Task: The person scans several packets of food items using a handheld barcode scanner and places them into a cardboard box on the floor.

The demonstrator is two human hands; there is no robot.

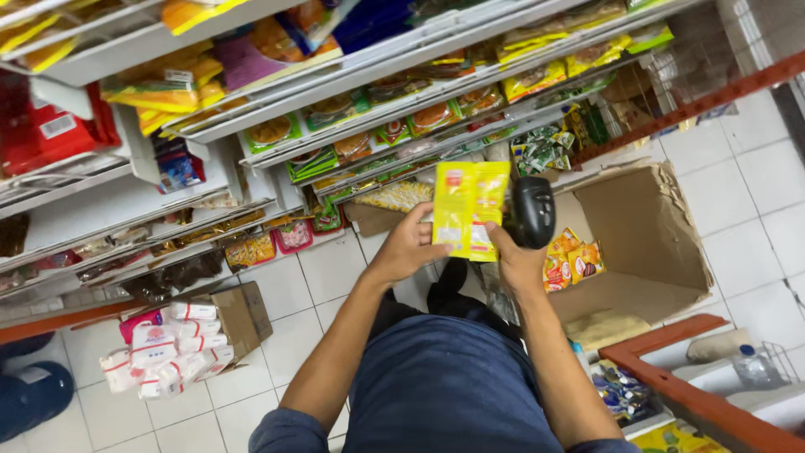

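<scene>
**Asker:** What are the hands doing right now?

**Describer:** The left hand (408,249) is closing its fingers and thumb around the lower left edge of two flat yellow snack packets (470,210), held face up in front of the chest. The right hand (518,262) is pinching the packets' lower right corner with the thumb while also gripping a black handheld scanner (533,210), which is pointing up beside the packets (probably so the fronts stay flat and readable to it).

**Asker:** Where is all this happening?

**Describer:** The person is standing on a white tiled floor (277,352) in a shop aisle, facing grocery shelves (394,101) crowded with bright packets. Just right of the hands, an open cardboard box (654,226) is sitting on the floor with more yellow and orange packets (570,262) lying inside.

**Asker:** Is there room to move?

**Describer:** It is looking tight. A smaller carton of white wrapped packs (172,348) is sitting at the left, and an orange-framed trolley (688,394) is crowding the lower right. Open tiles are showing mainly between the legs and the smaller carton.
</scene>
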